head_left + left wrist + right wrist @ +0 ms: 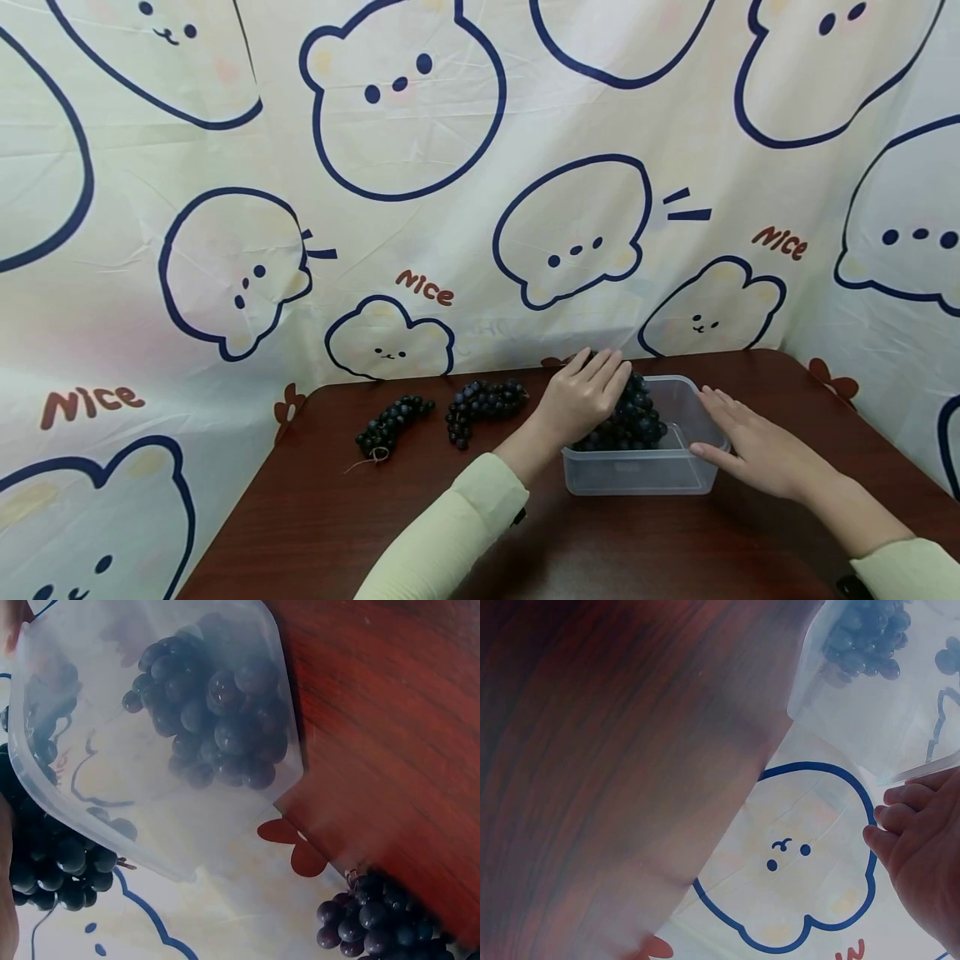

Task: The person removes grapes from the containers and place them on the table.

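Observation:
A clear plastic container (641,473) stands on the table, with dark grapes (637,425) in its left half. My left hand (581,396) is over that side, back upward, holding a bunch of dark grapes (67,862) at the rim; its thumb is hidden in the head view. Through the cloudy wall in the left wrist view, more grapes (217,720) show low inside the container. My right hand (765,446) lies along the container's right rim, fingers extended and thumb near the front corner. It holds nothing.
Two more bunches of dark grapes lie on the brown table (315,517) left of the container: one tied bunch (390,427) with a string, and one curved bunch (483,404) closer to my left hand. A cloth (420,233) with bear drawings hangs behind the table.

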The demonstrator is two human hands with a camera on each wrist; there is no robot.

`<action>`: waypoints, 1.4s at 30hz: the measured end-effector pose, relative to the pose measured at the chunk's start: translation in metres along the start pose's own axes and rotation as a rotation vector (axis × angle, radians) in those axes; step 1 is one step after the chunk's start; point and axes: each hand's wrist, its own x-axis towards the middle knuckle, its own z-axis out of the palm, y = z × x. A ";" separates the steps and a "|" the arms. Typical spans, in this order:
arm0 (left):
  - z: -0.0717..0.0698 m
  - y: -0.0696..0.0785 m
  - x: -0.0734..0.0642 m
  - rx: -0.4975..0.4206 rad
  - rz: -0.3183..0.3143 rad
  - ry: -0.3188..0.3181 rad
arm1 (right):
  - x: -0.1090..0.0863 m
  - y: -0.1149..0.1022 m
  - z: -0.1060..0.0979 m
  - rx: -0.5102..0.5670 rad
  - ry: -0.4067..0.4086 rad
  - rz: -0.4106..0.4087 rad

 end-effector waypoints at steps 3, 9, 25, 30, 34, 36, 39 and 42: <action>-0.001 -0.003 0.001 0.017 0.011 0.033 | 0.000 0.000 0.000 -0.004 0.000 0.000; -0.003 -0.009 0.002 0.041 0.031 0.077 | 0.000 0.000 -0.001 -0.002 0.000 -0.004; -0.016 -0.032 0.004 0.085 0.036 0.195 | 0.001 0.002 0.000 0.000 -0.006 -0.009; -0.018 -0.039 -0.002 0.097 0.025 0.184 | 0.000 0.001 0.000 0.002 -0.008 -0.011; -0.023 -0.046 -0.006 0.120 0.015 0.191 | 0.000 0.001 0.000 0.000 -0.007 -0.014; -0.026 -0.050 -0.008 0.122 0.008 0.191 | 0.000 0.002 0.000 -0.004 -0.005 -0.015; -0.032 -0.056 -0.010 0.120 0.002 0.189 | 0.000 0.002 0.001 -0.005 -0.007 -0.014; -0.036 -0.062 -0.014 0.121 -0.001 0.182 | -0.001 0.002 0.000 -0.003 -0.012 -0.011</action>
